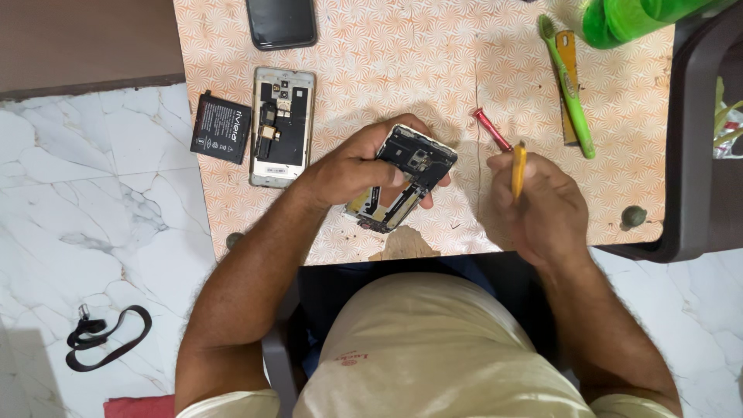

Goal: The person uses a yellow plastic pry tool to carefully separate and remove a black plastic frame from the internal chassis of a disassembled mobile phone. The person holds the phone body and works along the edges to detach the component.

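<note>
The opened phone (406, 176), back cover off and circuit board showing, sits tilted in the left hand (356, 166), whose fingers wrap its edges just above the table's (433, 70) near edge. At 3 o'clock from it, the right hand (538, 205) pinches a yellow tool (518, 170) upright. A red screwdriver (492, 128) lies just beyond. At 10 o'clock rest a second opened phone (282, 128) and a black battery (220, 128). Farther, at 1 o'clock, lies a green toothbrush (569, 89).
</note>
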